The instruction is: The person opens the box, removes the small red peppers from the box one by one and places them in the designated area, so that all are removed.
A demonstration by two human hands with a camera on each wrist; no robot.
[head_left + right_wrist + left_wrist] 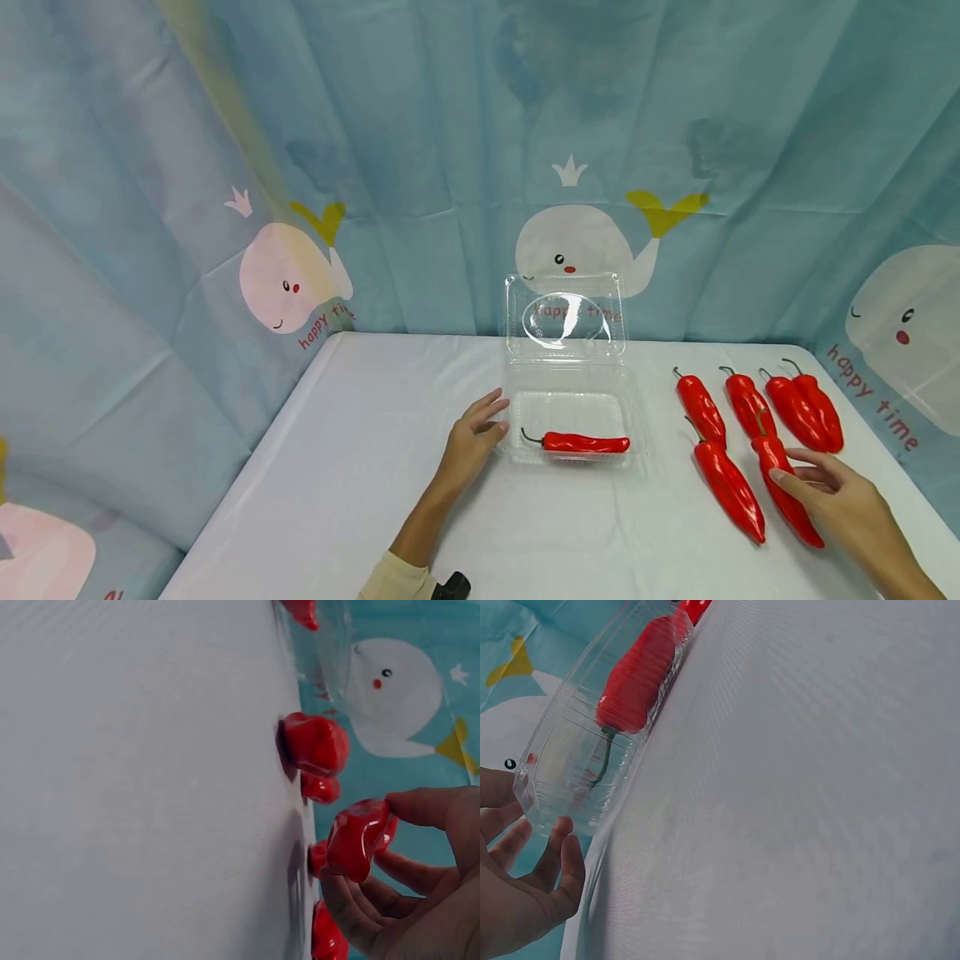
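Note:
A clear plastic clamshell box (562,408) stands on the table with its lid (517,325) raised behind it. One long red chili pepper (585,443) lies across its front, green stem to the left. My left hand (468,446) is at the box's left side, fingertips right at the wall and fingers loosely bent. On the right, my right hand (843,500) pinches another red chili pepper (785,487) between thumb and fingers. The right wrist view shows this pepper (356,840) held off the tabletop, above a shadow.
Several more red chili peppers lie on the right of the white-covered table (375,417), one (727,492) just left of the held one and others (798,412) behind it. A blue curtain (420,167) with whale prints hangs along the table's back and sides.

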